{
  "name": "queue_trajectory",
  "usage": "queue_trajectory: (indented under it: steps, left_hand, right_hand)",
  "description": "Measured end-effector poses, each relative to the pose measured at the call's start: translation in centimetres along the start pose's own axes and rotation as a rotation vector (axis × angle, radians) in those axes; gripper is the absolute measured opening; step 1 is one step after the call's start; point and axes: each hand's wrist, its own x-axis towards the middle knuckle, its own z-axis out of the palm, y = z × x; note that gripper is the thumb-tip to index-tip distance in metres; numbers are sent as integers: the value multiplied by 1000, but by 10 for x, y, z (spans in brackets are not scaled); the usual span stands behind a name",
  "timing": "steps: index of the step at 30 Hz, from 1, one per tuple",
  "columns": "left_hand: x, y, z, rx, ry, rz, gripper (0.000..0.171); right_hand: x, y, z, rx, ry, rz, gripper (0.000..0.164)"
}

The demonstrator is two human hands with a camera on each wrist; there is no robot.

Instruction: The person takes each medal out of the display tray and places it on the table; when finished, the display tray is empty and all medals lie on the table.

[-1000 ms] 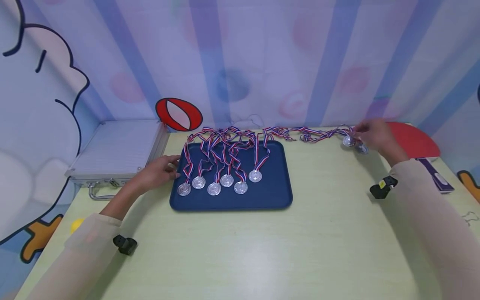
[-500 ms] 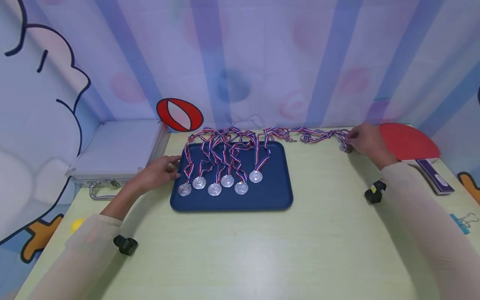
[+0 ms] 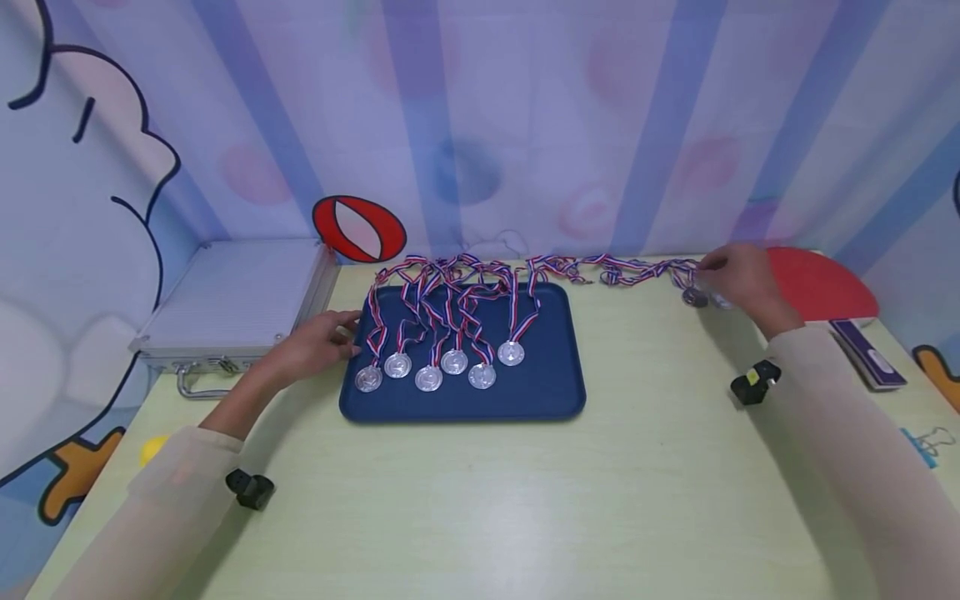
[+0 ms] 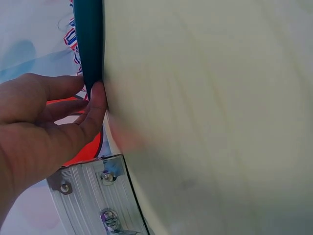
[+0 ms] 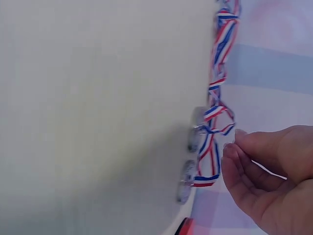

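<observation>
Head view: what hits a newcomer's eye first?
Probably the six shiny medals on the blue tray near the centre, their striped ribbons bunched across its far edge. After that, the bright red rounded object at far right, beside the right hand.

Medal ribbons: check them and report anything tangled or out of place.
The ribbons look untidy: they overlap and bunch at the back of the blue tray, and others lie twisted toward the right hand. The medals on the tray form an uneven row. Nothing looks damaged.
</observation>
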Motion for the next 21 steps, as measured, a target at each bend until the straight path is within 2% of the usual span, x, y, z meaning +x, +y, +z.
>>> queue_trajectory:
  steps: [4,10,12,21]
  left_hand:
    - [0,0,1,-5,2,-7,59]
    - [-1,0,0,-11,0,-2,59]
    - [-2,-1,0,-10,-2,6,59]
    - [0,-4,-1,-4,-3,-2,59]
  right_hand:
    - [-3,-11,-10,43,-5,41,29]
    - [-9,-46,-11,183,-104,91,39]
    - [-11,-59,-5,214,-138,76,40]
    - [-20,-112,31,292,-307,-69,24]
